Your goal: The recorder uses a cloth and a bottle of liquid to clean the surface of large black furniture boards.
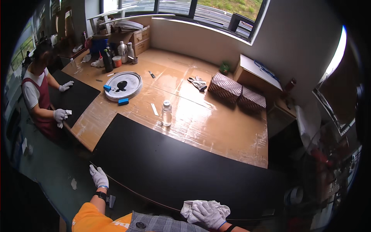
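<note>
A long black panel (166, 166) lies along the near side of the table. My right hand (208, 214), in a white knit glove, presses a crumpled white cloth (189, 208) onto the panel near its front edge. By the panel's near left corner is my left hand (99, 178), gloved too, fingers stretched out and holding nothing. Whether it touches the panel's edge I cannot tell. Beyond the panel's back edge stands a clear bottle (166, 114) of colourless liquid, with a white strip (154, 109) beside it.
A round white lid (135, 91) holds a black puddle, with blue sponge blocks (123, 101) beside it. Bottles (122, 52) stand farther back. Gloves (198, 83) lie near patterned boxes (225, 88). At left, a person (38, 89) with gloved hands works at another black panel (79, 92).
</note>
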The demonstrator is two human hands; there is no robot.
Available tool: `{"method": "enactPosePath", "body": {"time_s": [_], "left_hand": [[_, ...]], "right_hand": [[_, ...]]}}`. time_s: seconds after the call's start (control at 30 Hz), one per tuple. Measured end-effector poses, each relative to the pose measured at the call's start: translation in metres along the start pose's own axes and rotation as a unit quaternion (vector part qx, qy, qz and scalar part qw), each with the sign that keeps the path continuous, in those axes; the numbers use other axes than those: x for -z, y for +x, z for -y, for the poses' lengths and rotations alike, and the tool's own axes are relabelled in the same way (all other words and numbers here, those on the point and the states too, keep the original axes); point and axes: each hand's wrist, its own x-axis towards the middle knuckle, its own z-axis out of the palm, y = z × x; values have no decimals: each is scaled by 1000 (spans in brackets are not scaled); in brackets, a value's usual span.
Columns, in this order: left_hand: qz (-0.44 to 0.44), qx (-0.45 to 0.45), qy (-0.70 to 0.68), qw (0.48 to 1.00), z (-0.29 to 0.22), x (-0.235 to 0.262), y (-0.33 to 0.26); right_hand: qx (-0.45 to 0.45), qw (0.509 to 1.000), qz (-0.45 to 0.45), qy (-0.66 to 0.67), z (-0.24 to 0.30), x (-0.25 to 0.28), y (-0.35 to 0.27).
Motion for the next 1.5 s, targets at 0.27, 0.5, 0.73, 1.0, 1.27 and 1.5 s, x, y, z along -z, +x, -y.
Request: {"method": "enactPosePath", "body": {"time_s": [0.27, 0.5, 0.73, 1.0, 1.27, 1.5], "left_hand": [[42, -9, 4, 999, -13, -6, -46], [139, -59, 20, 988, -25, -11, -91], [194, -68, 38, 978, -27, -6, -95], [209, -88, 21, 974, -55, 37, -141], [231, -37, -49, 971, -52, 61, -140], [169, -41, -103, 979, -13, 62, -86]], "right_hand": [[-302, 949, 10, -86, -72, 14, -235], [-518, 849, 22, -100, -102, 16, -359], [-667, 737, 6, -105, -121, -3, -420], [-561, 280, -695, 351, -166, 1, -499], [-173, 357, -470, 788, -280, 78, -208], [-313, 313, -511, 737, -263, 176, 25]]}}
